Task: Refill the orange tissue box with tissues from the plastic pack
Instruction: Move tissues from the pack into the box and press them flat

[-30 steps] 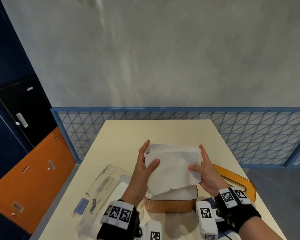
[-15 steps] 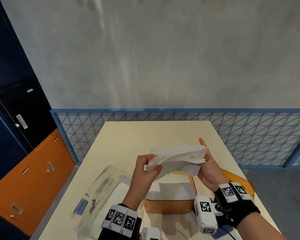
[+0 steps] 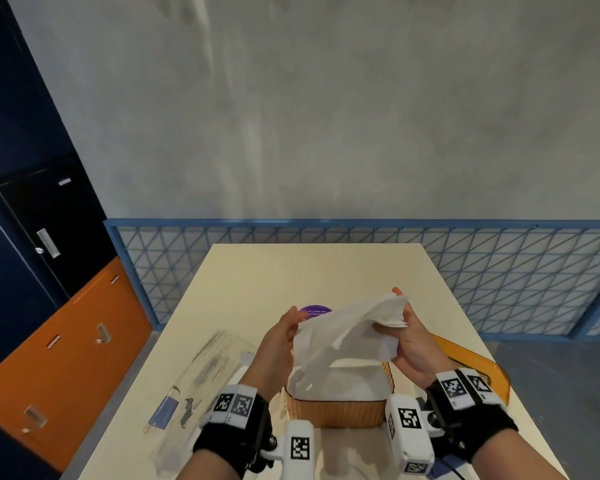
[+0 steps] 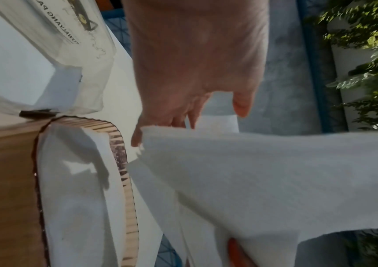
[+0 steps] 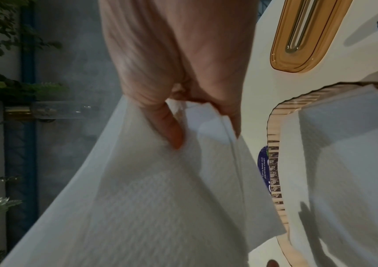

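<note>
The open orange tissue box (image 3: 336, 412) stands near the table's front edge with a white tissue stack (image 3: 343, 384) inside, also seen in the left wrist view as tissue stack (image 4: 75, 198). Above the box hangs a loose tissue sheet (image 3: 347, 330). My right hand (image 3: 395, 323) pinches its raised right end between thumb and fingers, as the right wrist view shows at right hand (image 5: 204, 131). My left hand (image 3: 291, 323) lies with straight fingers against the sheet's lower left edge, thumb apart from the fingers (image 4: 178, 124). The plastic pack (image 3: 205, 372) lies left of the box.
The orange lid (image 3: 478, 372) with its slot lies on the table right of the box. A purple round sticker (image 3: 314, 311) sits on the table (image 3: 309, 271) behind the hands. A blue lattice railing (image 3: 499, 271) runs beyond the table's far edge.
The sheet, first held flat over the box, was lifted and folded. Now its right end is raised, its left side droops toward the box, and my left hand has let go its pinch.
</note>
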Demonstrator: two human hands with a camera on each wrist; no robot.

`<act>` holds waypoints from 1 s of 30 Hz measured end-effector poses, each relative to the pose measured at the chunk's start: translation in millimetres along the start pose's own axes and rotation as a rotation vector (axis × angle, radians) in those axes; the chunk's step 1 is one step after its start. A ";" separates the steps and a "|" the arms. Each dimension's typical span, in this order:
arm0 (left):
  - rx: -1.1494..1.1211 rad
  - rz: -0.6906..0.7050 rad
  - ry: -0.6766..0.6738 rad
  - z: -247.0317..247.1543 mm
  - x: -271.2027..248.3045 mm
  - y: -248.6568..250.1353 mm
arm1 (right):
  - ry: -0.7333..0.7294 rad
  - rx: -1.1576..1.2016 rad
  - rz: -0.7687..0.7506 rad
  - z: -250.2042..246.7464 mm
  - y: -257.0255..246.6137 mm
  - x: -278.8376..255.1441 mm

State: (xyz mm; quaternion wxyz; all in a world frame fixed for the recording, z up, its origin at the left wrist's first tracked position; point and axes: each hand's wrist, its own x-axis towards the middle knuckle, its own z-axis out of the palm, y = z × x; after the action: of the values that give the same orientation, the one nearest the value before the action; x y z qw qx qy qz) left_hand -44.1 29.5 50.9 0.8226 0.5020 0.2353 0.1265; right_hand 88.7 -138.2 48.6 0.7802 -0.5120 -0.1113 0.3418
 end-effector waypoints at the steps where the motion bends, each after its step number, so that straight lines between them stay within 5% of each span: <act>1: 0.018 0.004 -0.012 -0.2 1.1 -1.2 | -0.005 -0.004 0.006 -0.1 0.1 -0.7; 7: 0.038 0.005 0.055 -9.2 5.7 -13.9 | -0.005 -0.007 0.014 -7.7 2.5 -2.1; 13: 0.148 -0.334 -0.106 -17.5 2.0 -14.9 | -0.029 -0.028 0.040 -9.5 4.9 -0.5; 19: -0.052 -0.280 -0.067 -13.1 8.7 -13.0 | -0.046 -0.001 0.094 -14.6 7.4 -2.0; 25: -0.400 -0.439 -0.111 -10.7 4.5 -19.4 | -0.063 0.072 0.111 -14.6 -0.9 -2.4; 30: -0.285 -0.422 -0.167 -9.4 2.3 -25.7 | -0.058 0.087 0.102 -17.7 -0.3 0.5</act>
State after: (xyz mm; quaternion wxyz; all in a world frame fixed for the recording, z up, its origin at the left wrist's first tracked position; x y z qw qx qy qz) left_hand -47.7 25.8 23.9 0.9097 0.3298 0.2457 -0.0579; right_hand 98.5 -150.7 40.7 0.7798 -0.4723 -0.0924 0.4003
